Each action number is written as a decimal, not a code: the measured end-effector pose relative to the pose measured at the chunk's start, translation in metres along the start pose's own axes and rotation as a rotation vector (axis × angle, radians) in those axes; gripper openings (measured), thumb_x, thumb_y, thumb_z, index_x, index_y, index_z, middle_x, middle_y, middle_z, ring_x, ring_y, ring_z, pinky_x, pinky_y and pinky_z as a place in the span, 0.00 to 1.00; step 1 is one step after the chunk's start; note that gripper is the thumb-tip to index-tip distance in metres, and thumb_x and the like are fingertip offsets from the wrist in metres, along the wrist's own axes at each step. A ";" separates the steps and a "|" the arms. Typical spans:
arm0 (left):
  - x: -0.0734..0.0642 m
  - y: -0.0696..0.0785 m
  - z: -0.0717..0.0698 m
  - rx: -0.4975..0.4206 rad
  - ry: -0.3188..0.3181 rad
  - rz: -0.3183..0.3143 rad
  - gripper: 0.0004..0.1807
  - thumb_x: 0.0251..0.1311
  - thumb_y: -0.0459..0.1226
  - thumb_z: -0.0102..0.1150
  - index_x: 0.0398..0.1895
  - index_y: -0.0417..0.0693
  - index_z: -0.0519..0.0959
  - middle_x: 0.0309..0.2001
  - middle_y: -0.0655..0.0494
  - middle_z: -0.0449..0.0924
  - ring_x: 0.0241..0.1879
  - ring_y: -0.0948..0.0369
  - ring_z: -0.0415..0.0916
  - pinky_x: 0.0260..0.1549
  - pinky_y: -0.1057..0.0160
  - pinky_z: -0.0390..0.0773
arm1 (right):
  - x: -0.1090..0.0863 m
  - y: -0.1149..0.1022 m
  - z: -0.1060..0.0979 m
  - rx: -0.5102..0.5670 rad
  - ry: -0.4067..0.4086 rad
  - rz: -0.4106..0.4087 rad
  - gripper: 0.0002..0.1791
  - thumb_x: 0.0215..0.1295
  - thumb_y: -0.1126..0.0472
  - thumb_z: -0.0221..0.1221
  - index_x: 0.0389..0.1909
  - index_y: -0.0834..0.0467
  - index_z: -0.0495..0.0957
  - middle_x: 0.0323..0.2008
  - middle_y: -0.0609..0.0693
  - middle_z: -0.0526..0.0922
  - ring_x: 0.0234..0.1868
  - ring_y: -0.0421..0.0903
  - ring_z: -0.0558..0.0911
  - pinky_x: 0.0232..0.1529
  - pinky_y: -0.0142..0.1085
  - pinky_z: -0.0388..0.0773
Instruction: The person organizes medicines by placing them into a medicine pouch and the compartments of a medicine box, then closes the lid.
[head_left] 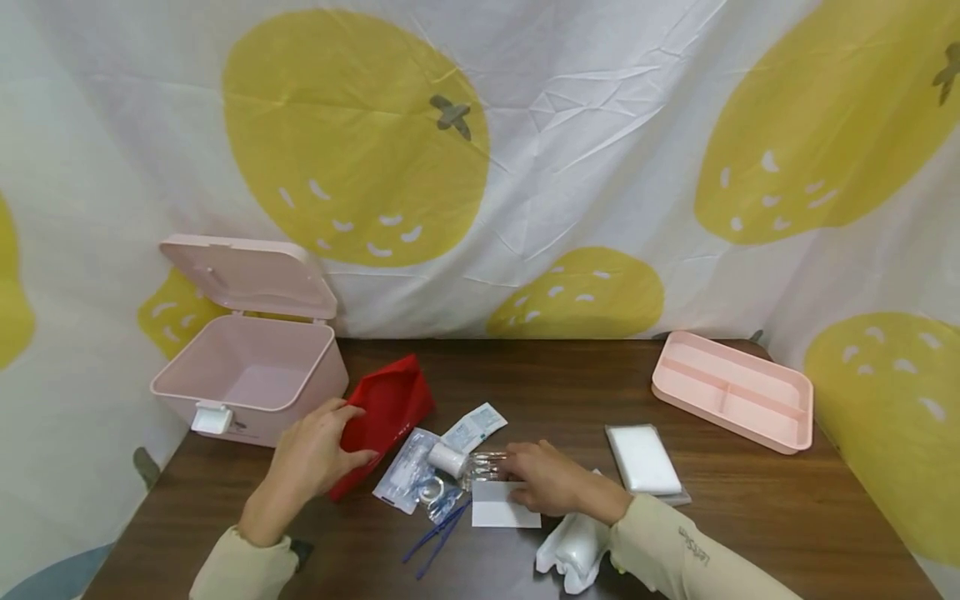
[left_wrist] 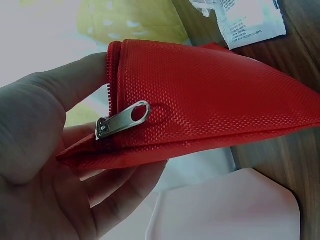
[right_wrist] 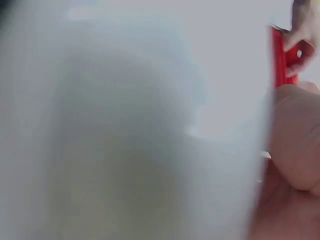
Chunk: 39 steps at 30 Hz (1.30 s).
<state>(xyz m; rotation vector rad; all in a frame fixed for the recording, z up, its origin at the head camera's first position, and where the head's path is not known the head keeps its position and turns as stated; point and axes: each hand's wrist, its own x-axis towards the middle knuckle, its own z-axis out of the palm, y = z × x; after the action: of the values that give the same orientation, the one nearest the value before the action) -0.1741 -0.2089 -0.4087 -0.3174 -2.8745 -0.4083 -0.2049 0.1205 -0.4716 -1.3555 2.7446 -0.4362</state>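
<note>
My left hand (head_left: pixel 318 446) holds a red zippered pouch (left_wrist: pixel 210 95) by its open end, thumb and fingers around the fabric beside the metal zipper pull (left_wrist: pixel 127 119). My right hand (head_left: pixel 551 479) reaches over the small supplies at the middle of the table. Its fingertips are right at a clear packet of shiny metal pieces (head_left: pixel 486 467), and its thumb overlaps a white card (head_left: pixel 495 512). I cannot tell whether it grips either one. A white wrapped bundle (head_left: pixel 581 546) lies under the right wrist. A blurred white surface (right_wrist: pixel 125 125) fills most of the right wrist view.
A pink box (head_left: pixel 255 367) with its lid raised stands at left. Near the pouch lie a white roll (head_left: pixel 447 460), printed packets (head_left: pixel 474 427) and blue tweezers (head_left: pixel 442 533). To the right are a white pad in clear wrap (head_left: pixel 645 458) and a pink divided tray (head_left: pixel 731 392).
</note>
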 end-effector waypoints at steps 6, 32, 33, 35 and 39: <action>0.001 -0.001 0.001 -0.005 0.009 0.017 0.29 0.42 0.46 0.79 0.49 0.43 0.83 0.49 0.45 0.81 0.43 0.45 0.81 0.35 0.45 0.82 | 0.007 0.003 -0.022 0.223 -0.024 -0.051 0.05 0.55 0.70 0.65 0.31 0.57 0.82 0.25 0.41 0.78 0.27 0.31 0.71 0.29 0.25 0.71; 0.001 -0.009 0.003 -0.037 -0.022 0.022 0.30 0.42 0.48 0.79 0.50 0.45 0.83 0.48 0.48 0.81 0.43 0.49 0.81 0.38 0.46 0.82 | 0.105 -0.033 -0.083 0.174 0.450 -0.299 0.09 0.61 0.70 0.63 0.39 0.58 0.88 0.34 0.49 0.84 0.36 0.44 0.81 0.39 0.31 0.78; 0.001 -0.009 0.003 -0.040 -0.024 0.020 0.30 0.42 0.48 0.79 0.50 0.45 0.83 0.48 0.48 0.81 0.43 0.49 0.81 0.38 0.47 0.83 | 0.108 -0.035 -0.082 0.170 0.460 -0.306 0.09 0.61 0.70 0.63 0.39 0.58 0.88 0.34 0.50 0.84 0.37 0.44 0.81 0.39 0.31 0.78; 0.001 -0.010 0.003 -0.044 -0.026 0.019 0.30 0.42 0.48 0.79 0.49 0.45 0.83 0.48 0.48 0.81 0.43 0.49 0.81 0.38 0.46 0.83 | 0.113 -0.039 -0.081 0.159 0.474 -0.316 0.08 0.61 0.69 0.64 0.39 0.58 0.88 0.35 0.50 0.84 0.37 0.44 0.81 0.40 0.31 0.78; 0.002 -0.011 0.004 -0.057 -0.026 0.027 0.30 0.42 0.47 0.79 0.49 0.43 0.82 0.46 0.48 0.81 0.42 0.50 0.80 0.39 0.47 0.83 | 0.123 -0.043 -0.077 0.141 0.471 -0.311 0.09 0.61 0.69 0.64 0.39 0.57 0.88 0.36 0.50 0.85 0.40 0.45 0.82 0.43 0.34 0.78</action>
<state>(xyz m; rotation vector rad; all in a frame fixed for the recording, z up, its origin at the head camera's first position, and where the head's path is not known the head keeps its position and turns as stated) -0.1796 -0.2174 -0.4142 -0.3734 -2.8848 -0.4847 -0.2597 0.0167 -0.3765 -1.8482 2.7603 -1.0715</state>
